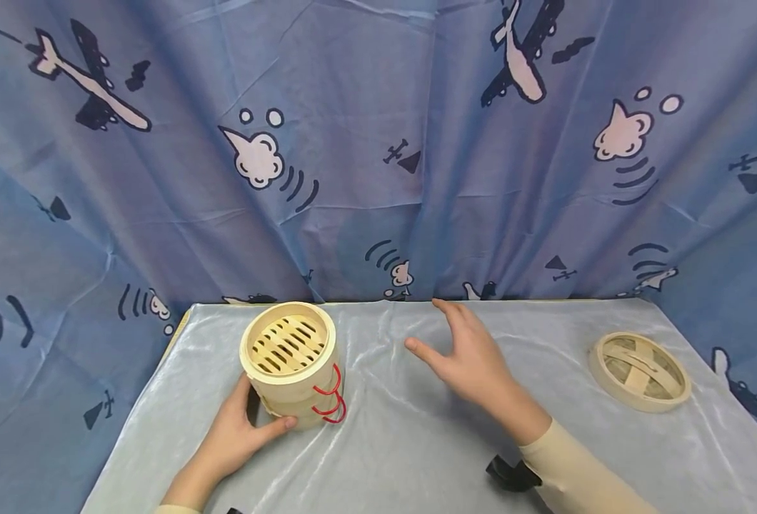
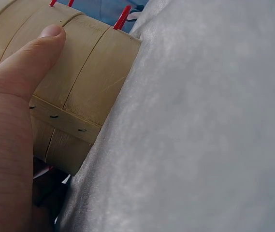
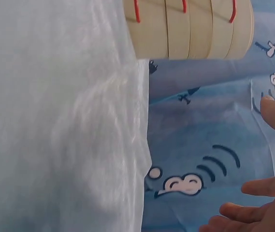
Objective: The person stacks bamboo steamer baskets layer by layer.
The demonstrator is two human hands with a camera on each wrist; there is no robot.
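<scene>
A stack of round bamboo steamer baskets [image 1: 288, 378] stands on the left part of the table, its slatted top tier uncovered. Red cord loops [image 1: 331, 401] hang from its right side. My left hand [image 1: 240, 432] grips the stack low on its left side, the thumb lying across the front wall; in the left wrist view the thumb [image 2: 40, 55] crosses the seams between tiers, while the other fingers are largely hidden behind. To the right of the stack, my right hand [image 1: 471, 357] hovers with fingers spread and holds nothing. The bamboo steamer lid [image 1: 639, 373] lies apart at the far right.
A pale grey velvety cloth [image 1: 404, 457] covers the table, with some creases near the middle. Behind the table's back edge hangs a blue curtain [image 1: 366, 143] printed with planes and clouds. A black strap [image 1: 512, 474] shows by the right sleeve.
</scene>
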